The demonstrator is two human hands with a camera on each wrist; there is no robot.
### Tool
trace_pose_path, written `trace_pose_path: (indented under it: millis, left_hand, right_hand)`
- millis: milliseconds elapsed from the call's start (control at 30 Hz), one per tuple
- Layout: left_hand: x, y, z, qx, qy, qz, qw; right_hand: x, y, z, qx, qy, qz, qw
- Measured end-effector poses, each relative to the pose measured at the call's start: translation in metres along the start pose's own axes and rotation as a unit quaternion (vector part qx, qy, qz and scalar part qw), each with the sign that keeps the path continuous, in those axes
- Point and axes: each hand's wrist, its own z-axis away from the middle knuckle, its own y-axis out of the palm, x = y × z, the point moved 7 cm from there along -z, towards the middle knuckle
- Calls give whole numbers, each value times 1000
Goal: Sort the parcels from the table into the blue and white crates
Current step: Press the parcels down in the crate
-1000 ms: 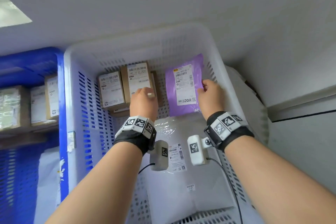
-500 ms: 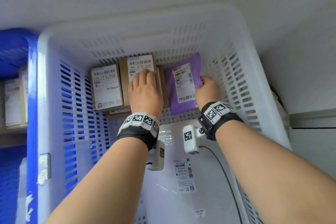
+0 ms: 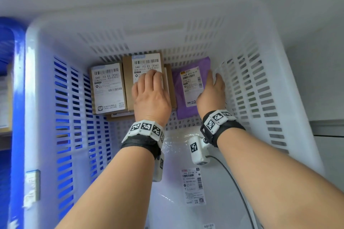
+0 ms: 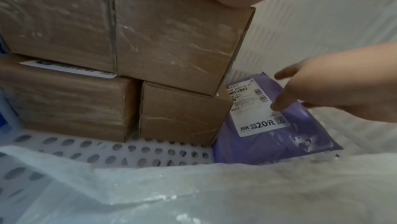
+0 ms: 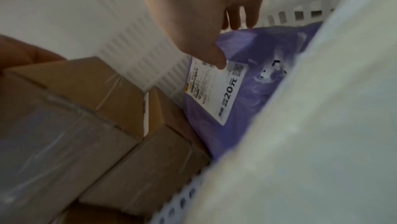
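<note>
Inside white crate (image 3: 279, 72), at its far end: stack of brown boxes, and purple mailer (image 3: 188, 112) just to the right of them, close to the crate's right wall.

Left grip (image 3: 150, 96): released, lying palm down with straight fingers on the top box (image 3: 147, 65), over the lower part of its white label. No curl round any edge.

Right grip (image 3: 212, 95): loosened over the mailer, between it and the crate's right wall. Thumb (image 5: 214, 58) resting on the white label, fingers (image 5: 251, 17) fairly straight at the mailer's far edge. Not closed round it, as far as the wrist views show.

Second labelled box (image 3: 108, 87) beside the top box, nearer the crate's left wall, touching it. Beneath these, two more boxes (image 4: 182, 114) standing on the crate's perforated floor; the right one touching the mailer's edge.

Mailer label side up, printed "20" at its near end, lying on or near the crate floor; whether flat or propped against the wall, cannot tell.

Near half of the crate floor covered by a large white bag (image 3: 167, 210) with its own label, overlapping the mailer's near edge.

Blue crate (image 3: 17, 98) just outside the white crate's left wall, touching or nearly so; contents too blurred to tell.
</note>
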Motion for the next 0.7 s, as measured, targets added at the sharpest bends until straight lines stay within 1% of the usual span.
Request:
trace_pose_path:
  millis: [67,100,133,167,267,333,400,533,700]
  left_hand:
    - [0,0,0,-5,-2,-2,1000]
    - [-1,1,0,-7,-4,-4,1000]
    - [-1,1,1,-8,-5,-5,1000]
    - [-1,1,1,-10,-4,-5,1000]
    - [-1,1,1,-12,-3,-4,1000]
    - [0,2,2,-15,-1,-7,1000]
    - [-1,2,2,-15,4,-8,1000]
    - [1,5,3,-7,4,-16,1000]
    - [0,3,3,-4,0,-13,1000]
  right_hand:
    - [9,-2,9,-48,-80,42,995]
    - [13,1,12,-47,-112,60,991]
    - [14,8,13,-14,-124,76,989]
    - [11,17,13,35,-116,92,988]
    - [-3,42,7,170,-58,129,975]
    - [-7,56,3,232,-45,141,961]
    - [-9,64,-2,260,-44,148,953]
    - [-11,73,-10,271,-57,164,947]
    - [-14,80,-14,297,-48,164,939]
